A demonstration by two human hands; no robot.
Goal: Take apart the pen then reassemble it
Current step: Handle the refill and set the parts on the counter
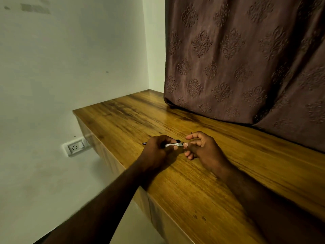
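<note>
- Pen: we judge it light, stiff, slick; held level just above the desk.
- Left hand: curled around the barrel.
- Right hand: pinching the end; best grip there for twisting apart.

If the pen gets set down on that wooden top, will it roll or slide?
The pen looks slim and round, so it would probably roll on the glossy desk. It seems stiff and light, spanning between left hand and right hand without sagging. A clip may stop rolling; unclear.

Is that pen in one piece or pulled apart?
Cannot tell: the slim white pen spans both hands, which cover its middle and right end.
</note>
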